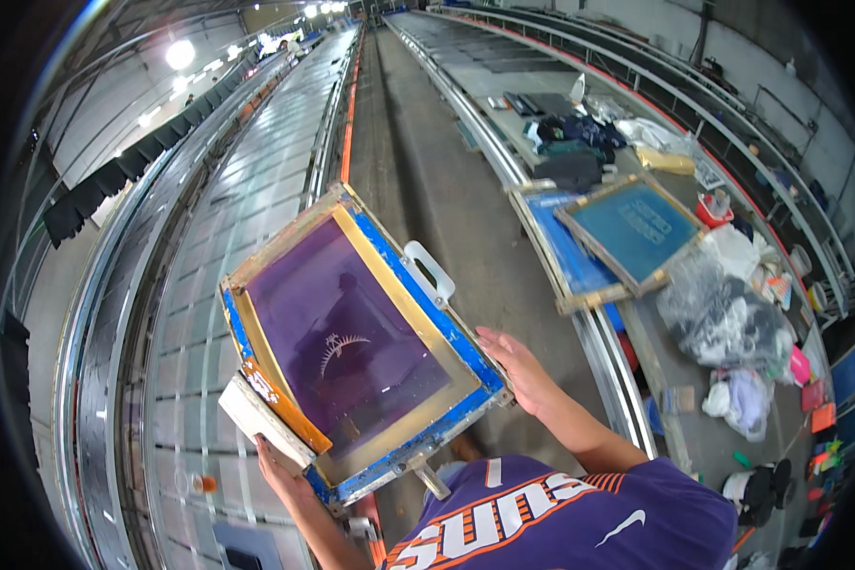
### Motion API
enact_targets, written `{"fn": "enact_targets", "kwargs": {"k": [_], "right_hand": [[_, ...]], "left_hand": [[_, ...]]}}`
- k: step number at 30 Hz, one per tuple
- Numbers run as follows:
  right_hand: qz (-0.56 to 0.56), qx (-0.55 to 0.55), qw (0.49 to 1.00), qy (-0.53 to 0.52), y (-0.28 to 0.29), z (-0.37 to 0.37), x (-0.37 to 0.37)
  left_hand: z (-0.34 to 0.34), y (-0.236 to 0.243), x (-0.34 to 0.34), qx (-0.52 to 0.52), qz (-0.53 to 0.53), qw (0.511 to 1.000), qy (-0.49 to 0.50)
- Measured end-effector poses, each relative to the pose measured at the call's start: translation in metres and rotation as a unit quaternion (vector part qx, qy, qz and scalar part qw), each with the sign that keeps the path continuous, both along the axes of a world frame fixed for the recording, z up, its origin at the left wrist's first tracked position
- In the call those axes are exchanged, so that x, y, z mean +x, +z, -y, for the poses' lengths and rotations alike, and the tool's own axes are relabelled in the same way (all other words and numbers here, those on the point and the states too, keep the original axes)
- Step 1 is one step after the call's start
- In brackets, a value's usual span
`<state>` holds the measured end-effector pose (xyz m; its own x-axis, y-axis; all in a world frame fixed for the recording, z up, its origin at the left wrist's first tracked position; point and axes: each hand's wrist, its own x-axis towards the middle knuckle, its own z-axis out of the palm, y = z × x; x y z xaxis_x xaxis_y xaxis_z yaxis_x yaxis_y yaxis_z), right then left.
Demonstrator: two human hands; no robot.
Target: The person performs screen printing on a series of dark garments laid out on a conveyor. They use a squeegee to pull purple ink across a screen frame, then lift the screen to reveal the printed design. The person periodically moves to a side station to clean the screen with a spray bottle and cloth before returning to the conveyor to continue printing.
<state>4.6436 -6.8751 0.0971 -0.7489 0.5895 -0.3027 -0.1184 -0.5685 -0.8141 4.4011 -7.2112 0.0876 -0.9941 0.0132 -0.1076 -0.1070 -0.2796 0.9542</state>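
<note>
A screen printing frame (351, 332) is held tilted in front of me. It has blue-taped edges, a purple mesh and a small pale curved design in the mesh. My right hand (521, 372) grips its right edge near the lower corner. At the lower left, my left hand (285, 480) is closed around the frame's side and a squeegee (268, 418), its thumb on the pale handle; most of its fingers are hidden underneath. The squeegee's orange, ink-marked blade rests along the frame's left edge. A white plastic handle (430, 274) sticks out from the frame's right edge.
A long printing table (228, 218) runs away on the left, a small cup of orange stuff (202, 484) on it. Across the aisle (427, 161), another table bears a teal screen frame (636, 233) overlapping a blue one (560, 237), dark cloths (579, 138) and plastic bags (727, 313).
</note>
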Motion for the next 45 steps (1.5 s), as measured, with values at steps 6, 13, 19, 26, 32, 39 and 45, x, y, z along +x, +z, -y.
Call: {"fn": "enact_targets", "kwargs": {"k": [6, 13, 19, 26, 32, 39, 45], "right_hand": [[0.038, -0.004, 0.996, -0.076, -0.022, -0.109, -0.079], [0.036, -0.025, 0.993, -0.109, -0.038, -0.249, -0.169], [0.038, 0.020, 0.995, -0.092, -0.059, -0.389, -0.279], [0.017, 0.013, 1.000, 0.013, -0.064, -0.525, -0.413], [-0.002, 0.005, 0.997, 0.071, -0.080, -0.630, -0.553], [-0.002, 0.047, 0.999, 0.023, -0.064, -0.758, -0.701], [0.006, 0.013, 0.998, -0.065, -0.071, -0.854, -0.763]], "left_hand": [[-0.140, -0.007, -0.122, 0.019, -0.002, 0.994, -0.108], [-0.326, -0.011, -0.242, 0.003, 0.005, 0.986, -0.166], [-0.459, -0.012, -0.339, -0.017, -0.009, 0.992, -0.125], [-0.545, -0.030, -0.434, -0.033, -0.021, 0.998, -0.053], [-0.621, -0.048, -0.544, -0.018, 0.013, 0.999, -0.034], [-0.768, -0.066, -0.724, 0.020, -0.027, 0.996, -0.082], [-0.911, -0.055, -0.836, -0.053, -0.021, 0.991, -0.118]]}}
